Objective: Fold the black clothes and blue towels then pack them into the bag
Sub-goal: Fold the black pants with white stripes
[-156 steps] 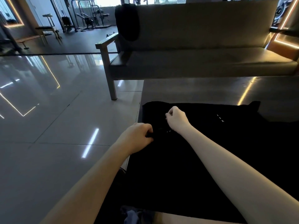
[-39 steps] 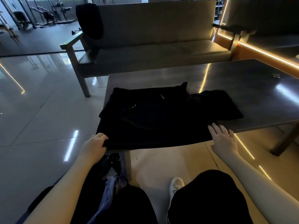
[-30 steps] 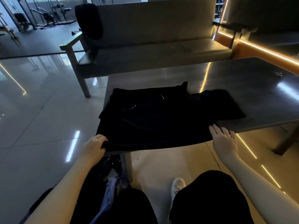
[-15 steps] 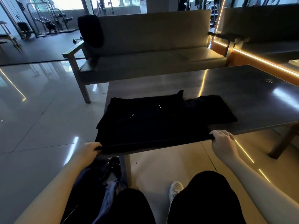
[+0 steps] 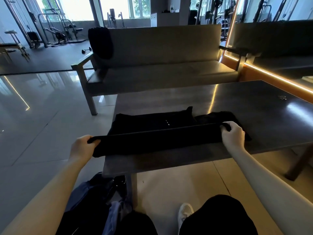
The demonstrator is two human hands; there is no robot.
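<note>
The black garment [image 5: 152,126] lies on the near left part of the table [image 5: 245,102]. Half a second before, its near hem is flat at the table edge. Now this hem is lifted and stretched into a tight band above the cloth, so a fold is judged begun, not finished. The long axis runs left to right, along the table edge; which end is the top cannot be told. The band's ends are gripped by the curled fingers of the left hand [image 5: 83,148] and the right hand [image 5: 234,134].
</note>
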